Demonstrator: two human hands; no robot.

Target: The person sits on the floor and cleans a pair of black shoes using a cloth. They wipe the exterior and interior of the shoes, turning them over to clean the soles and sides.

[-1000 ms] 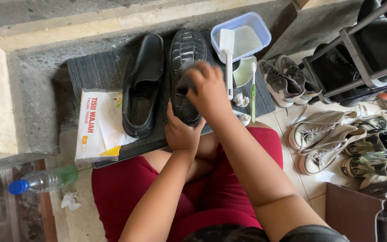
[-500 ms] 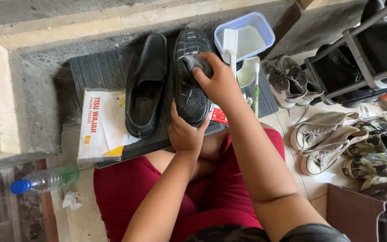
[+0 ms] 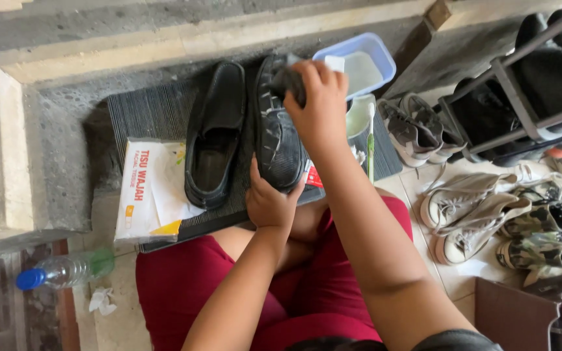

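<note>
Right hand [image 3: 320,104] clenched on dark rag [image 3: 289,83], pressing toe end of upturned black shoe [image 3: 276,140], 12 o'clock of mat [image 3: 144,114]. Left hand [image 3: 269,203] grips heel at 6. Sole wipe looks mid-way; 2nd shoe [image 3: 214,133] at 9 apparently untouched.

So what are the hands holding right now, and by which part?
Left hand grips the upturned black shoe at its heel end. Right hand presses a dark cloth on its toe end.
</note>
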